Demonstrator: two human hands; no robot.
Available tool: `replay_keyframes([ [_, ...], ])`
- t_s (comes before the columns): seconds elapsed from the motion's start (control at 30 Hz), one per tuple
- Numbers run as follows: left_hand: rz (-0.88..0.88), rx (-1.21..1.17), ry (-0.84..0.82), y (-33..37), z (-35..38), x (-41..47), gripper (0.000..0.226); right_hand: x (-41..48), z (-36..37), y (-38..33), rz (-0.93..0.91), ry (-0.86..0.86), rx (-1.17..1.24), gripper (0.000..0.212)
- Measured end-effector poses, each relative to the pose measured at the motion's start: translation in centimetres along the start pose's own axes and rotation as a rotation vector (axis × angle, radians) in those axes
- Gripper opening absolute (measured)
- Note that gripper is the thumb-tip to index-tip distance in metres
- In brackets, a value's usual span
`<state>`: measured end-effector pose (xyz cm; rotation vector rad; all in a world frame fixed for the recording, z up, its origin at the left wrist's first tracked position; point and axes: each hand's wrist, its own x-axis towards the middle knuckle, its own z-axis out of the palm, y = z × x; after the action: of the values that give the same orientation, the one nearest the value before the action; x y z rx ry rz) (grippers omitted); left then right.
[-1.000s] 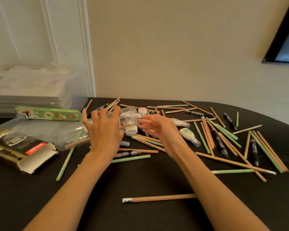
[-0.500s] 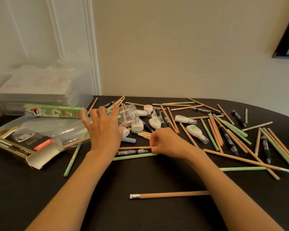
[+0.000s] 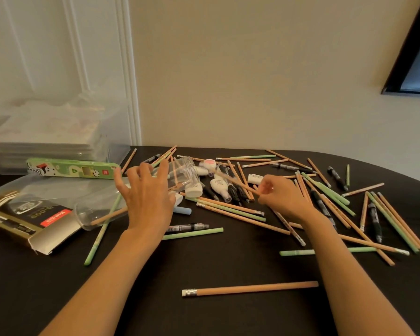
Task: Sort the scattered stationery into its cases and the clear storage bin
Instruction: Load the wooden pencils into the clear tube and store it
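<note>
Between the right hand's (image 3: pixel 280 194) curled fingertips a wooden pencil (image 3: pixel 235 182) is pinched near one end, its shaft slanting up-left clear of the pile, probably lifted for sorting. Beside it the left hand (image 3: pixel 146 192) hovers with fingers spread and holds nothing, over a clear jar (image 3: pixel 180 174) lying on its side, likely to steady it as a receiver. Pencils, pens and correction tapes (image 3: pixel 218 186) lie scattered across the black table (image 3: pixel 204 316). Farther left sit a green case (image 3: pixel 70 169), an open box (image 3: pixel 32 219), and the clear bin (image 3: pixel 54 137) by the wall.
</note>
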<state>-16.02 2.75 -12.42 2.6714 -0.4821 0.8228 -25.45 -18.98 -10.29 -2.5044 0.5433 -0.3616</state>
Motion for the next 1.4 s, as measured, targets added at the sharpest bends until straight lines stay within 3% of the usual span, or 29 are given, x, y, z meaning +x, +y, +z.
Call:
replay_keyframes([
  [0.1, 0.039, -0.011, 0.0, 0.7, 0.0, -0.3, 0.064, -0.2, 0.3, -0.5, 0.071, -0.044, 0.286, 0.006],
  [0.27, 0.123, 0.0, -0.033, 2.2, -0.2, -1.1, 0.063, -0.3, 1.7, -2.7, 0.1, -0.047, 1.087, 0.006],
  [0.43, 0.165, -0.008, -0.052, 2.8, -0.2, -1.4, 0.065, -0.4, 2.7, -3.8, 0.116, 0.016, 1.379, 0.01],
  [0.57, 0.177, -0.039, -0.045, 2.9, 0.0, -1.5, 0.064, -0.6, 3.9, -5.0, 0.093, -0.144, 1.155, 0.017],
  [0.67, 0.165, -0.062, -0.032, 2.8, -0.1, -1.4, 0.062, -0.6, 3.4, -5.5, 0.107, 0.018, 1.125, 0.02],
  [0.8, 0.16, -0.043, -0.046, 2.9, 0.0, -1.3, 0.063, -0.8, 2.4, -4.9, 0.21, 0.217, 1.186, 0.041],
  [0.93, 0.156, -0.064, -0.031, 2.9, 0.1, -1.4, 0.062, -1.1, 3.7, -5.4, 0.194, -0.03, 0.948, 0.04],
  [1.03, 0.125, -0.049, -0.021, 2.5, 0.1, -1.3, 0.064, -1.4, 4.0, -5.9, 0.096, -0.277, 0.962, 0.057],
  [1.1, 0.108, -0.038, -0.029, 2.1, 0.0, -1.1, 0.065, -0.8, 3.6, -5.2, 0.099, -0.255, 0.976, 0.057],
  [1.17, 0.095, -0.02, -0.045, 1.9, -0.1, -0.9, 0.066, -0.3, 2.9, -4.1, 0.117, -0.126, 0.742, 0.042],
  [1.23, 0.083, -0.019, -0.048, 1.8, 0.0, -0.7, 0.065, -0.2, 2.5, -2.9, 0.021, -0.061, 0.297, 0.02],
  [1.3, 0.08, -0.021, -0.046, 1.7, 0.1, -0.6, 0.065, -0.5, 2.6, -2.4, -0.095, -0.127, -0.034, 0.015],
  [1.4, 0.081, -0.023, -0.058, 1.6, 0.1, -0.8, 0.065, -0.8, 2.8, -2.6, -0.13, -0.208, -0.261, 0.016],
])
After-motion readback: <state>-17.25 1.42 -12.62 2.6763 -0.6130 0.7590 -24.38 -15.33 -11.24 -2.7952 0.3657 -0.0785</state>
